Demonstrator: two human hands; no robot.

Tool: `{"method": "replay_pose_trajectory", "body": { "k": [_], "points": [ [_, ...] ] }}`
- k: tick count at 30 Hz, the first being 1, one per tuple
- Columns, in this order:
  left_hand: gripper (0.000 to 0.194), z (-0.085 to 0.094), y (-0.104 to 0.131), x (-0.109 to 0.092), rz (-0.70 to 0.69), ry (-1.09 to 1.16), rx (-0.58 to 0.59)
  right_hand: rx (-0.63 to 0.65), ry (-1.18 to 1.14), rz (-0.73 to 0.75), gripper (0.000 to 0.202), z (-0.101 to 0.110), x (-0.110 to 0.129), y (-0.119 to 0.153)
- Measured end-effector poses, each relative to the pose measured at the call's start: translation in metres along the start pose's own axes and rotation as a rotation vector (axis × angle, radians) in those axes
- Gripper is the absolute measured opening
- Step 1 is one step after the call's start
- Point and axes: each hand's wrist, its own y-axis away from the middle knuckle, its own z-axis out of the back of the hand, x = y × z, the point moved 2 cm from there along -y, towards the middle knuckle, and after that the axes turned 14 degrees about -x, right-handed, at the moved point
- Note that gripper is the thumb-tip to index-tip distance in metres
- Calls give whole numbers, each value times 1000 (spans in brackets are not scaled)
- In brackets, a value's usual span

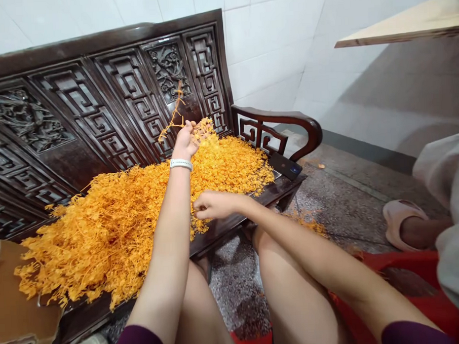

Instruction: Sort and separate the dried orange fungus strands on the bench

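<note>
My left hand (188,138), with a white band round its wrist, is raised over the right part of the pile. Its fingers are closed on a sprig of orange dried flowers (205,126), and a thin branching stem sticks up on the far side. Below lies a large heap of orange dried flower sprigs (114,233), spread along the seat of a dark wooden bench (226,220). Lower and nearer to me, my right hand (215,204) hangs by the heap's front edge with curled fingers. What they hold, if anything, is hidden.
The bench has a carved back and an armrest (307,125). A dark phone (286,165) lies at its right end. Torn cardboard (22,292) is at the left. Orange bits (308,223) litter the floor. A red plastic stool (400,261) and another person's foot (422,232) are on the right.
</note>
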Motion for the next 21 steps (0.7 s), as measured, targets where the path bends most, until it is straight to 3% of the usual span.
{"method": "replay_pose_trajectory", "body": {
  "k": [3, 6, 8, 11, 13, 18, 21],
  "points": [
    [35, 12, -5, -2, 12, 40, 21, -25, -3, 7, 23, -1, -1, -7],
    [31, 20, -5, -6, -42, 52, 13, -350, 63, -205, 12, 16, -19, -9],
    [27, 22, -1, -12, -84, 50, 29, -544, 137, -413, 33, 26, -38, -6],
    [22, 22, 8, -22, -108, 44, 71, -581, 153, -585, 68, 28, -61, -2],
    [21, 21, 15, -28, -89, 40, 103, -624, 91, -576, 74, 27, -66, -3],
    [26, 12, 27, -24, 24, -79, 184, -959, -352, -549, 56, 32, -57, -9],
    [25, 3, 32, -12, 107, -171, 334, -1097, -606, -476, 48, 38, -51, -9]
  ]
}}
